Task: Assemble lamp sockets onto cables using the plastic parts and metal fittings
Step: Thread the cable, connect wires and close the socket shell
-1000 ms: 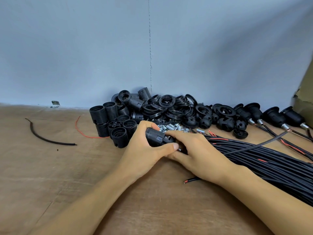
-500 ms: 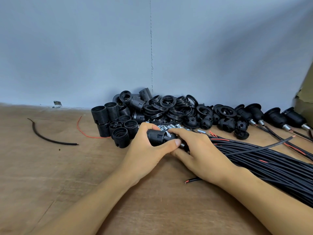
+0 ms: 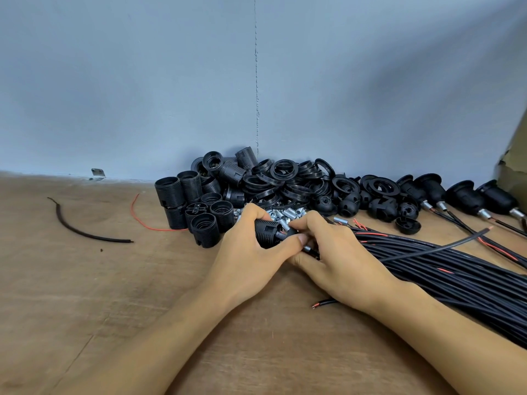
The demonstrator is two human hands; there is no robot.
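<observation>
Head view, looking down on a brown wooden table (image 3: 85, 295) against a grey-blue wall (image 3: 142, 81). Heaped far centre at the wall: threaded socket shells (image 3: 199, 203) on the left, flat rings (image 3: 285, 181) beside them, domed caps (image 3: 382, 209) further right, silver metal fittings (image 3: 288, 215) just in front. Right of the heap, finished sockets (image 3: 467, 198) lying on their cables. Crowding the right side up to the right hand (image 3: 336, 260): a thick cable bundle (image 3: 445, 269) with red wire tips showing. Well apart on the left: a curved black cable scrap (image 3: 82, 233), a thin red wire (image 3: 139, 220), a small metal bracket (image 3: 98, 173) at the wall's foot. At the far right edge, torn cardboard (image 3: 513, 172), contents hidden. Hands together near centre, just in front of the fittings. Left hand (image 3: 251, 260) wrapped round a black socket body (image 3: 266, 233) lying sideways. Right hand pinching a cable end (image 3: 309, 250) at the socket's right side, fingertips touching the left thumb.
</observation>
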